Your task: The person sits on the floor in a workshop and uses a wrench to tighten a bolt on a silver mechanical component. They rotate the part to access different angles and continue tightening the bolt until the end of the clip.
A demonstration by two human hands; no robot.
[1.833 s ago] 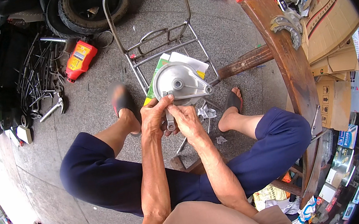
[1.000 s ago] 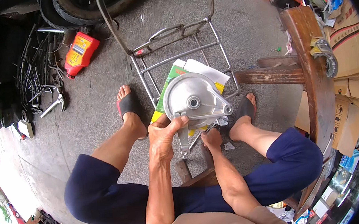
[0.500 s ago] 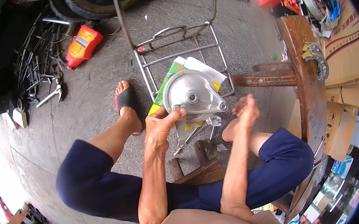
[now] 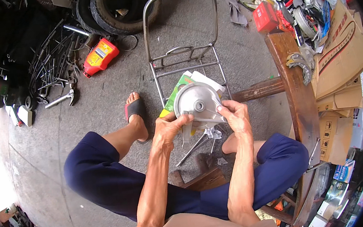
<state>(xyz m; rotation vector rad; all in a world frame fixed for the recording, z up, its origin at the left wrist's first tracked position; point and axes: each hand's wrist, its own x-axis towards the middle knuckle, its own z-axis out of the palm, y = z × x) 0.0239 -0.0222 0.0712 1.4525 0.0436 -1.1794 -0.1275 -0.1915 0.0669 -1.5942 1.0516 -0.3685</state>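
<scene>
My left hand (image 4: 169, 126) and my right hand (image 4: 236, 113) are closed on either side of a round silver metal hub plate (image 4: 195, 96) with a hole at its centre. A flat metal lever (image 4: 187, 132) hangs at the plate's lower left, under my left thumb. Behind the plate, a green, yellow and white package (image 4: 174, 95) lies against a tubular metal rack (image 4: 156, 79). Curved brake shoes (image 4: 305, 73) rest on a wooden bench beam (image 4: 297, 117) at the right. Crumpled paper (image 4: 212, 133) and thin rods (image 4: 189, 154) are on the floor below the plate.
Old tyres (image 4: 104, 18), a red plastic bottle (image 4: 101, 56), metal rods with tools (image 4: 51, 66) and a hammer (image 4: 60, 100) lie at the upper left. A red box (image 4: 264, 17), piled clutter and cardboard (image 4: 336, 49) crowd the right. My sandalled foot (image 4: 135, 117) is on the floor.
My right hand, earlier lowered and then raised off the plate, has taken hold of the plate's right side. The plate has turned slightly; the surroundings have shifted in view.
</scene>
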